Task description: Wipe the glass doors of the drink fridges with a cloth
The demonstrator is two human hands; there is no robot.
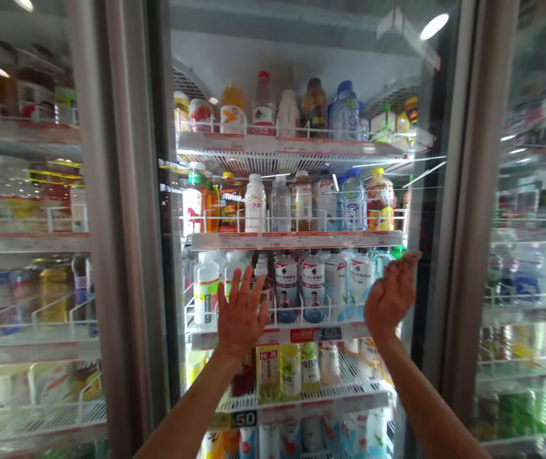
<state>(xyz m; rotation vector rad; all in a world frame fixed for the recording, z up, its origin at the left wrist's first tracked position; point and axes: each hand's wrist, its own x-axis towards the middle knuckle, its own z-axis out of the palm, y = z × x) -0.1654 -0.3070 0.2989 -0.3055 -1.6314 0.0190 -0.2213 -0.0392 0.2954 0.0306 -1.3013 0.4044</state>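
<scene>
In the head view my left hand (243, 315) is raised with its fingers spread, holding nothing. It is in front of the third shelf, where a clear bottle with a yellow-green label (206, 290) stands to its left. Several white-labelled bottles (312, 280) stand in a row between my two hands. At the right end of that shelf is my right hand (391, 296), wrist bent back and fingers loosely curled, with nothing seen in it. Its outermost finger points right, near a green bottle cap (397, 252). Whether either hand touches glass or a bottle I cannot tell.
A lit drinks cooler holds bottles on wire-fronted shelves (296, 241). Metal door frames stand at left (124, 223) and right (476, 210), with more stocked shelves beyond both. Juice and water bottles (290, 373) fill a lower shelf, and a price tag (244, 418) hangs below it.
</scene>
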